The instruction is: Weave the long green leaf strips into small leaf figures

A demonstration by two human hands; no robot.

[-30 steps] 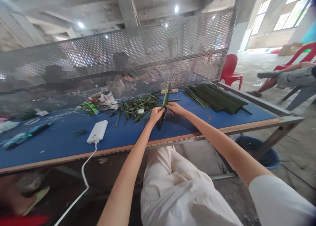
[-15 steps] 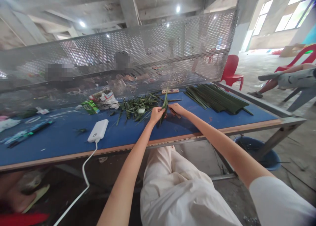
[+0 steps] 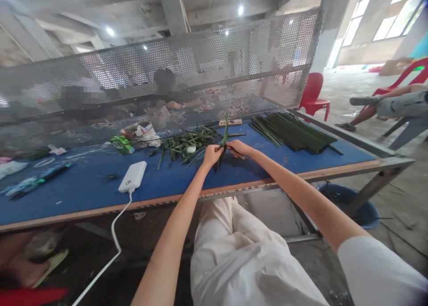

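My left hand (image 3: 213,155) is closed in a pinch around a long green leaf (image 3: 225,134), its narrow tip pointing up and its broader lower end hanging below the fingers. Against the leaf's right side, my right hand (image 3: 240,148) is closed, fingertips at the leaf. A thin brownish tool (image 3: 238,154) pokes out below its fingers; its kind is too small to tell. Both hands are above the blue tabletop (image 3: 187,179), near its front edge. Left of them is a heap of cut leaf pieces (image 3: 187,142) with a small white object (image 3: 191,149) on it.
To the right lies a stack of long dark green leaves (image 3: 294,132). A white power bank (image 3: 133,177) with a cable sits left, beyond it a green packet (image 3: 122,144). A perforated metal screen (image 3: 207,70) stands behind. A blue basin (image 3: 351,203) is on the floor; a person's legs (image 3: 377,103) show at right.
My right hand has moved slightly left, so its fingertips now meet the leaf. The leaf has turned a little and looks narrower and more upright. My left hand stays nearly in place.
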